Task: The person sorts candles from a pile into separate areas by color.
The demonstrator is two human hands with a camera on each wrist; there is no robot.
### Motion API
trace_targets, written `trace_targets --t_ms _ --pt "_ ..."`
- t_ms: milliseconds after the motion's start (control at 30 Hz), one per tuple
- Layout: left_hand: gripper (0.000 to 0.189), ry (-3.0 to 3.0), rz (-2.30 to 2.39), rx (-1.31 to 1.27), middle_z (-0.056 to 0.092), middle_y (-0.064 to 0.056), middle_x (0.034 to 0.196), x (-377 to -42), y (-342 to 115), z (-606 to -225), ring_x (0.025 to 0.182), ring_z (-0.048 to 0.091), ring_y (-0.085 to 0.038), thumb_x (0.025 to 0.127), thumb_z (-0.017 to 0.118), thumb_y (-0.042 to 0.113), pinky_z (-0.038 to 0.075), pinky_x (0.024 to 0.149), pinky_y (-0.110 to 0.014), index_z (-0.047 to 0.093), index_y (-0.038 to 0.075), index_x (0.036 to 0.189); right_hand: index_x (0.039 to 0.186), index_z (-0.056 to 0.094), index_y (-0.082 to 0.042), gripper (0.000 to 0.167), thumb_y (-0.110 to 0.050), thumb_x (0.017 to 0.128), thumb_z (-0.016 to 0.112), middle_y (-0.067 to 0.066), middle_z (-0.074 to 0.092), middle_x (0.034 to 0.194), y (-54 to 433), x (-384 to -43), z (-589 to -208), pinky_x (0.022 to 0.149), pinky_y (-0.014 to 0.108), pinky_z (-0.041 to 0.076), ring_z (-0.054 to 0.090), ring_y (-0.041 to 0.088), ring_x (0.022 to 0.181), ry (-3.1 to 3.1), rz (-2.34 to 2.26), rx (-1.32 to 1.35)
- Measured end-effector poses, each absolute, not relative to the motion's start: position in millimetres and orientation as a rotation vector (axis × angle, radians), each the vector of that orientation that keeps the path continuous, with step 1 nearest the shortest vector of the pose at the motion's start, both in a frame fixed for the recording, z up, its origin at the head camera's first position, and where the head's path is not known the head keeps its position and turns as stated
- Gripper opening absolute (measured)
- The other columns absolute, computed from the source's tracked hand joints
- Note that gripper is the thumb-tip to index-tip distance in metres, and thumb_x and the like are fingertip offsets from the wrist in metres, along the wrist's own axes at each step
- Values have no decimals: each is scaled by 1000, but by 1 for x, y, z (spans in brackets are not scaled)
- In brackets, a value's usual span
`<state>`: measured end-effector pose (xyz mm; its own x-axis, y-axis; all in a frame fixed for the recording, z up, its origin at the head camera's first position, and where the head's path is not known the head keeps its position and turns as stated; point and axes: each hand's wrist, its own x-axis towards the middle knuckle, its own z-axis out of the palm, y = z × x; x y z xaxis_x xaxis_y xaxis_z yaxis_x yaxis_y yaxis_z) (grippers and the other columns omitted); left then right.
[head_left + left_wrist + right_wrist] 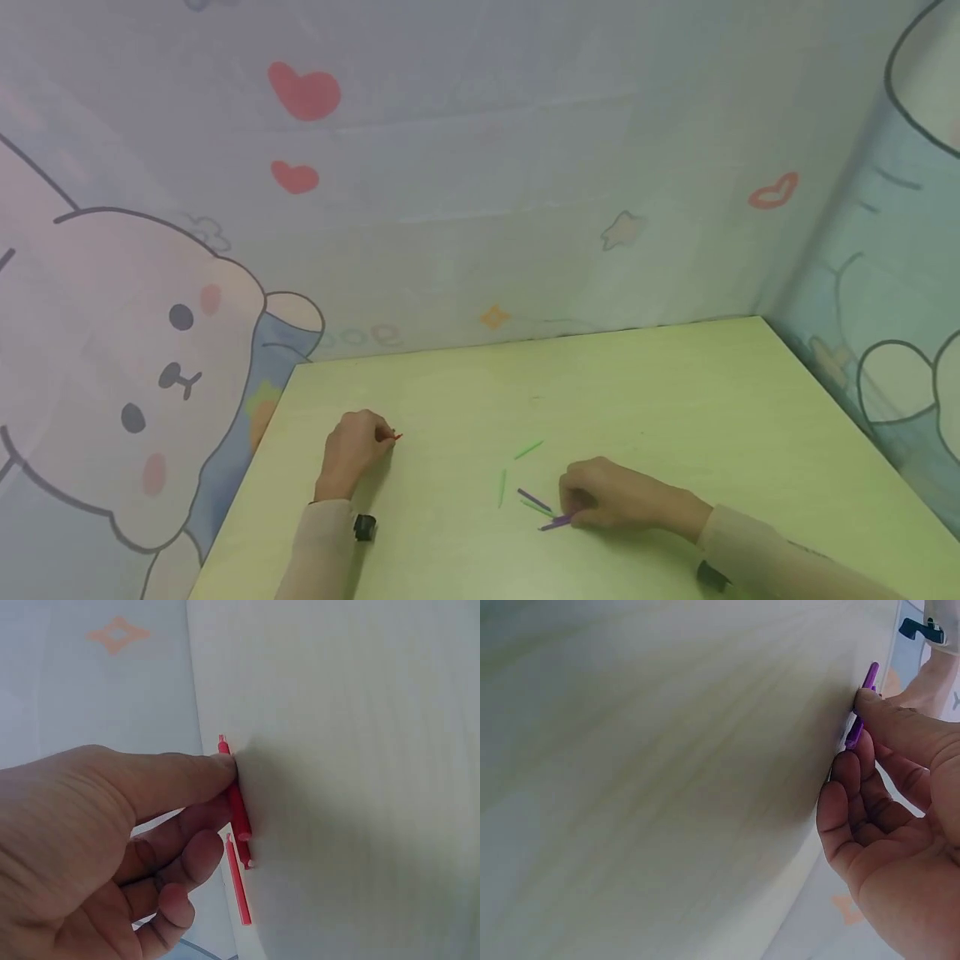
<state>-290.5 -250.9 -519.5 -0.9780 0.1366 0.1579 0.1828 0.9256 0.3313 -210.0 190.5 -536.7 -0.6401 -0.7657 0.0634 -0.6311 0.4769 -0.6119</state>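
Note:
On the table's left side, my left hand (351, 450) pinches a thin red candle (238, 810) with a wick-like tip between thumb and fingers. A second red candle (244, 856) shows partly behind it, and a third red candle (238, 889) lies close by the curled fingers. Nearer the front, my right hand (618, 498) pinches a purple candle (871, 673) at table level. Just left of its fingertips lie another purple candle (534, 499) and a green candle (537, 507). Two more green candles (528, 450) rest a little farther off.
The pale yellow table (660, 392) meets a printed cloth wall (465, 250) at its back edge. Printed cloth also borders the left and right sides. A black wrist device (365, 527) is by the left cuff, another (712, 576) by the right.

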Motion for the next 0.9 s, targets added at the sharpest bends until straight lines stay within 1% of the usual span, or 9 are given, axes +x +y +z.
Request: trace_targets --t_ms 200,433,633,800,900 --pt "8 -2944 -502 -203 81 -4 87 -293 -257 -521 75 75 -23 91 91 7 63 64 -46 87 13 86 98 71 -24 20 -10 95 86 -18 62 91 190 -210 -537 76 20 55 56 -3 83 2494 -906 -1200" --pt "9 -2927 -499 -171 81 -5 88 -296 -261 -521 76 75 -25 90 92 8 62 64 -48 86 13 85 100 74 -23 18 -10 95 86 -19 64 93 193 -212 -537 78 21 56 58 -4 85 2485 -945 -1200" --pt "8 -2938 -510 -143 81 -5 88 -297 -264 -522 78 75 -26 90 91 6 63 67 -49 86 11 86 99 75 -24 19 -7 96 85 -18 66 93 195 -216 -537 77 21 57 59 -3 85 2499 -983 -1269" --pt "8 -2946 -511 -139 80 -4 86 -298 -264 -522 77 74 -25 90 91 6 62 67 -50 85 9 87 98 76 -23 21 -4 96 83 -18 65 93 196 -223 -528 78 22 57 59 -2 86 2553 -968 -1273" --pt "8 -2943 -503 -146 79 -3 85 -297 -263 -524 77 74 -24 90 91 7 62 66 -49 85 10 87 101 77 -21 16 -5 100 81 -16 67 97 197 -230 -517 81 25 59 61 0 89 2571 -974 -1240"
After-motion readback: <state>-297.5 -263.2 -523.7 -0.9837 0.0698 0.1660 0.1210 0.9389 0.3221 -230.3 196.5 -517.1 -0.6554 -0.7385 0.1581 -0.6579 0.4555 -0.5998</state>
